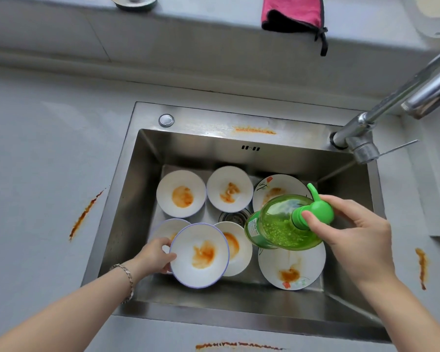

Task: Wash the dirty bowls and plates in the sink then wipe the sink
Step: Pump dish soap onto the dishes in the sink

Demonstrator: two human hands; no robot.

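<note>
Left grip [154,255] clasps a bowl [200,255], right grip [358,235] a green bottle [282,224], above a sink [127,224] in the sauce-streaked counter [36,161].

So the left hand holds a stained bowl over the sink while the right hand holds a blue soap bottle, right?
Not quite: the soap bottle is green, not blue. The head view shows the right hand gripping it, while the left hand holds the stained bowl over the sink.

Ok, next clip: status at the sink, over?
Left hand grips a stained bowl by its rim. Right hand holds the green soap bottle tipped over the sink. Nothing in the way.
</note>
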